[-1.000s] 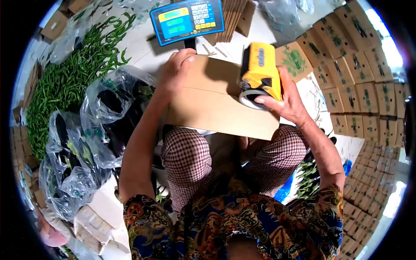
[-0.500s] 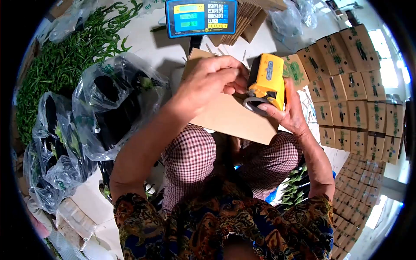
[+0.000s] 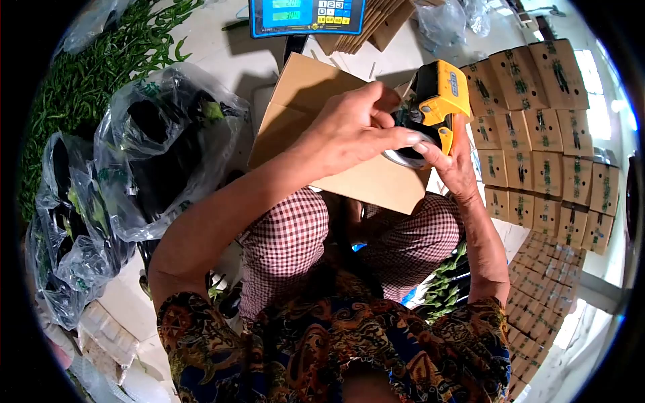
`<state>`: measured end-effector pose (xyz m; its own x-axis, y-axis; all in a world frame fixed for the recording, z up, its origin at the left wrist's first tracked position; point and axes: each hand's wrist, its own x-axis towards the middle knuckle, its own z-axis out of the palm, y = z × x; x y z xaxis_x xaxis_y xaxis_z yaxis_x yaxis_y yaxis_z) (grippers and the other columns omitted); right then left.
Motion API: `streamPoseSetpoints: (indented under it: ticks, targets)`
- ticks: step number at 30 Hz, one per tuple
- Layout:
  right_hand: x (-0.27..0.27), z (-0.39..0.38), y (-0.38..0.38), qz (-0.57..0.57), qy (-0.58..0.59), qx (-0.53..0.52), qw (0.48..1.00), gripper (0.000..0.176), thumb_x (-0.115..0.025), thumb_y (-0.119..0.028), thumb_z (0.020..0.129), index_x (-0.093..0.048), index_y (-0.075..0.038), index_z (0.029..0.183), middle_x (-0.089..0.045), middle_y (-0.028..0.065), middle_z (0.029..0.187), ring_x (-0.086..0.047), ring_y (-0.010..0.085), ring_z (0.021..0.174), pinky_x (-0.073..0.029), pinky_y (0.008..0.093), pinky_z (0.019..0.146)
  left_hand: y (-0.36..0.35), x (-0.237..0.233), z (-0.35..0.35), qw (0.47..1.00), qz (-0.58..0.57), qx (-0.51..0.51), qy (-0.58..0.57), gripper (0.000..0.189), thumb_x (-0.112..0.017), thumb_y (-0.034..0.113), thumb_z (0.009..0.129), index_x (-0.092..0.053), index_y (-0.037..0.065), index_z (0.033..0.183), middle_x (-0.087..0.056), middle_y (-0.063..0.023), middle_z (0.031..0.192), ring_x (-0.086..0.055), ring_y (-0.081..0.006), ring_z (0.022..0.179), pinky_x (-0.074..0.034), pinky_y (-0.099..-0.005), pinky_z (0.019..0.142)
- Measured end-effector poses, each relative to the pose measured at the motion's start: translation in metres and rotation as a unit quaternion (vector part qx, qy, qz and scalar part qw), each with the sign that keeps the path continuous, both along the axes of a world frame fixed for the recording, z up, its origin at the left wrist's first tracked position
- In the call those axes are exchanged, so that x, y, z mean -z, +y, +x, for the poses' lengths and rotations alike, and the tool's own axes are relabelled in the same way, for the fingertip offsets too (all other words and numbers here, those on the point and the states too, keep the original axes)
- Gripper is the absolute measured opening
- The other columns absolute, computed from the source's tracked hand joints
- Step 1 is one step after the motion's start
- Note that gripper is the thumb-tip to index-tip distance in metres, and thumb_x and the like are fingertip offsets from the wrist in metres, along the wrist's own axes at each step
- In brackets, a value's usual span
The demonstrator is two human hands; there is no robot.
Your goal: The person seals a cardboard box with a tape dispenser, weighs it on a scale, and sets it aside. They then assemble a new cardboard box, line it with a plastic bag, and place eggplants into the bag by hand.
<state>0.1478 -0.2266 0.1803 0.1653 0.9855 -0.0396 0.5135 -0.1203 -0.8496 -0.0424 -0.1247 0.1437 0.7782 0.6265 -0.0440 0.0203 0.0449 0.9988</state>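
Note:
A yellow and black tape dispenser (image 3: 446, 94) is held up above my knees, turned at an angle. My right hand (image 3: 457, 164) grips it from the right and below, with the thumb near the roll of tape (image 3: 402, 158). From the left, my left hand (image 3: 356, 127) closes on the dispenser's roll side, its thumb reaching across to my right thumb. Its other fingertips are partly hidden behind the dispenser. Below both hands, a brown cardboard carton (image 3: 373, 187) rests on my knees.
Clear bags of dark eggplants (image 3: 158, 161) and a heap of green peppers (image 3: 101, 87) lie to the left. A digital scale display (image 3: 309, 15) stands ahead, beside folded cardboard (image 3: 366, 27). Stacked cartons (image 3: 531, 138) line the right side.
The dispenser has tilted and shifted right and slightly up. My left hand has moved right, its thumb now extended onto the roll side. The view has shifted slightly.

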Motion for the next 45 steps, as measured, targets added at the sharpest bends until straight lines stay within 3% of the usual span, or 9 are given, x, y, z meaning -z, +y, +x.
streamPoseSetpoints:
  ticks: [6,14,23,26,29,32,35,38,45]
  targets:
    - [0.001,0.002,-0.005,-0.012,0.003,0.011,1.000,0.078,-0.078,-0.031,0.071,-0.034,-0.001,0.128,-0.053,0.0126,0.112,-0.052,0.0202,0.104,-0.043,0.0324,0.091,0.003,0.002,0.017,0.990,0.120,-0.057,-0.044,0.017,-0.053,0.011,0.083,-0.055,-0.003,0.093,-0.062,-0.0071,0.077,-0.060,-0.0128,0.073,-0.050,-0.0258,0.066]
    - [0.001,0.002,-0.007,-0.058,0.037,0.046,0.997,0.080,-0.078,-0.030,0.069,-0.033,-0.001,0.129,-0.055,0.0127,0.112,-0.054,0.0210,0.102,-0.044,0.0331,0.091,0.009,0.003,0.010,0.952,-0.251,-0.021,-0.175,0.024,-0.051,0.019,0.091,-0.058,0.002,0.106,-0.063,-0.0043,0.091,-0.061,-0.0113,0.076,-0.048,-0.0228,0.075]
    - [-0.002,-0.002,-0.003,-0.074,0.010,0.016,0.997,0.076,-0.080,-0.033,0.070,-0.036,-0.001,0.123,-0.052,0.0106,0.109,-0.052,0.0185,0.101,-0.043,0.0317,0.089,0.019,0.005,0.011,0.992,-0.009,-0.002,-0.123,0.019,-0.058,0.016,0.090,-0.060,-0.002,0.088,-0.061,-0.0030,0.075,-0.055,-0.0065,0.068,-0.046,-0.0208,0.061]
    - [0.003,0.001,-0.004,-0.070,0.013,0.016,0.997,0.076,-0.080,-0.034,0.069,-0.036,-0.001,0.122,-0.052,0.0105,0.109,-0.052,0.0185,0.100,-0.043,0.0316,0.089,0.019,0.008,0.007,0.990,-0.033,0.009,-0.140,0.019,-0.059,0.017,0.089,-0.060,-0.002,0.093,-0.060,-0.0031,0.075,-0.056,-0.0077,0.067,-0.047,-0.0217,0.063]
    - [0.007,0.008,-0.006,-0.071,-0.027,-0.001,0.997,0.078,-0.080,-0.034,0.069,-0.035,-0.001,0.124,-0.053,0.0110,0.110,-0.053,0.0190,0.102,-0.043,0.0324,0.090,0.016,0.007,0.009,0.965,-0.227,-0.003,-0.127,0.017,-0.061,0.013,0.086,-0.056,-0.003,0.091,-0.062,-0.0076,0.075,-0.059,-0.0126,0.066,-0.049,-0.0249,0.064]
    - [0.005,-0.004,-0.006,-0.020,0.075,0.036,0.996,0.080,-0.080,-0.035,0.069,-0.034,-0.001,0.126,-0.053,0.0116,0.113,-0.053,0.0195,0.104,-0.043,0.0332,0.092,0.011,0.015,0.011,0.942,-0.335,-0.018,-0.023,0.018,-0.064,0.010,0.083,-0.051,-0.002,0.087,-0.063,-0.0128,0.077,-0.061,-0.0180,0.067,-0.050,-0.0283,0.066]
    - [0.003,-0.003,-0.004,-0.023,0.055,0.016,0.998,0.082,-0.080,-0.034,0.069,-0.033,-0.001,0.127,-0.053,0.0121,0.115,-0.052,0.0198,0.106,-0.043,0.0336,0.092,0.011,0.024,0.013,0.940,-0.338,-0.028,-0.031,0.022,-0.066,0.011,0.081,-0.047,0.001,0.080,-0.063,-0.0167,0.078,-0.062,-0.0207,0.068,-0.050,-0.0300,0.066]
    - [0.002,-0.003,-0.005,-0.041,0.023,0.019,0.999,0.080,-0.080,-0.035,0.069,-0.035,-0.001,0.126,-0.052,0.0109,0.112,-0.052,0.0194,0.104,-0.043,0.0330,0.092,0.013,0.016,0.009,0.952,-0.303,-0.012,-0.048,0.014,-0.056,0.003,0.082,-0.052,-0.004,0.093,-0.062,-0.0136,0.082,-0.060,-0.0190,0.068,-0.050,-0.0294,0.065]
    - [0.003,-0.007,0.002,0.016,-0.063,-0.029,0.997,0.079,-0.081,-0.044,0.065,-0.042,-0.001,0.118,-0.052,0.0096,0.102,-0.053,0.0180,0.096,-0.044,0.0322,0.085,0.018,0.009,0.004,0.986,-0.132,-0.064,-0.084,0.033,-0.037,-0.007,0.077,-0.057,-0.002,0.103,-0.058,-0.0075,0.083,-0.049,-0.0116,0.063,-0.044,-0.0243,0.057]
